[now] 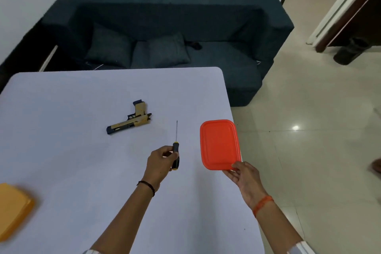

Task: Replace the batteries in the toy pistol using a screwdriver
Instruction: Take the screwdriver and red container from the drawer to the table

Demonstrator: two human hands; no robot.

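Tan and black, the toy pistol [132, 118] is laid on its side on the white table [61, 150]. A screwdriver [175, 155] is gripped by the curled fingers of the left hand [161, 160], tip pointed away. An orange lid [219, 145] is pinched at its near edge by the right hand [244, 177].

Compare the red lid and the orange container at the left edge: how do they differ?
The red lid is held by the right hand at the table's right edge; the orange container lies untouched at the left edge. The red lid is fully in view and sharp; the orange container is cropped and blurred. Both look like plastic with rounded corners.
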